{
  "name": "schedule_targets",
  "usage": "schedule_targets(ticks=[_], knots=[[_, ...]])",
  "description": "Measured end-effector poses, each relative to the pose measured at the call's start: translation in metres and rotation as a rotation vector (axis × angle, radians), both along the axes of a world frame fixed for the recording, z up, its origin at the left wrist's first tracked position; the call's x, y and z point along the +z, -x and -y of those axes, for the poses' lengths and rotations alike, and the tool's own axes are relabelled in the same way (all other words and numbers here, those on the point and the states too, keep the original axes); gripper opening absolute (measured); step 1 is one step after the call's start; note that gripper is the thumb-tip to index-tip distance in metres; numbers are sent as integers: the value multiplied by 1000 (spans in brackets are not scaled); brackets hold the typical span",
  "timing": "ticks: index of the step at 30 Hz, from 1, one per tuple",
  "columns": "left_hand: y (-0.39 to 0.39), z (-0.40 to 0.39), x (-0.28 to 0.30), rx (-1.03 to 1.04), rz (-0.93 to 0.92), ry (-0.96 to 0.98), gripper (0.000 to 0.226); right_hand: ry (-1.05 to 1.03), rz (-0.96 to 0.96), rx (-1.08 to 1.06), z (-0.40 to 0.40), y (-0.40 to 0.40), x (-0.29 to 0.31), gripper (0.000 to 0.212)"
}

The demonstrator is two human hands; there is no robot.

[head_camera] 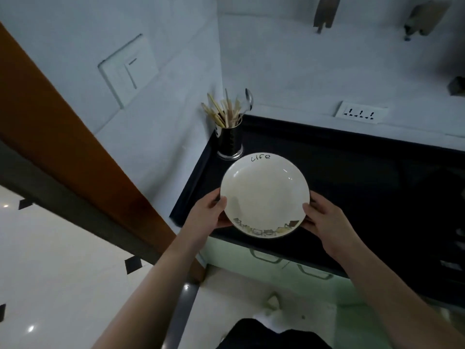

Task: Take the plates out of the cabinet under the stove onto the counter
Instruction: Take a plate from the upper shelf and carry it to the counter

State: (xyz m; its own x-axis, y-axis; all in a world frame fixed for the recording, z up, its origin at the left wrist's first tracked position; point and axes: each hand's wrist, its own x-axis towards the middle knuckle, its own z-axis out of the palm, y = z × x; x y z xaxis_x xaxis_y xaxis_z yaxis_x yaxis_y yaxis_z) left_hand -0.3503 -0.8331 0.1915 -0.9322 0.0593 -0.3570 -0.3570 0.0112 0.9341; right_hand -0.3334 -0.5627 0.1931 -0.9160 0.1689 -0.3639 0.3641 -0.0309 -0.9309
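Note:
A white plate (pixel 264 195) with the word "life" at its far rim and a printed pattern at its near rim is over the left end of the black counter (pixel 352 172), near the front edge. My left hand (pixel 208 210) grips its left rim, thumb on top and fingers beneath. My right hand (pixel 324 215) grips the right rim the same way. Whether the plate touches the counter I cannot tell. Pale green cabinet doors (pixel 266 255) with handles show below the counter edge.
A metal utensil holder (pixel 230 143) with chopsticks and a spoon stands in the counter's back left corner, just behind the plate. A power strip (pixel 359 113) sits on the back wall. An orange door frame (pixel 75 137) runs along the left. The stove's dark edge (pixel 453 248) is at right.

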Motion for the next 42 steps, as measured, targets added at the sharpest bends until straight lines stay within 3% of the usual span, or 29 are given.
schedule_targets(ticks=[9, 17, 29, 42], knots=[[69, -17, -73, 64, 226, 62, 26, -89, 265, 6, -5, 81, -81, 43], [109, -26, -107, 108, 315, 133, 30, -162, 372, 119, -13, 122, -105, 50], [147, -15, -122, -6, 285, 234, 36, -176, 412, 78, 1, 145, -124, 49], [152, 3, -135, 48, 296, 274, 31, -246, 390, 95, 16, 156, -131, 42]])
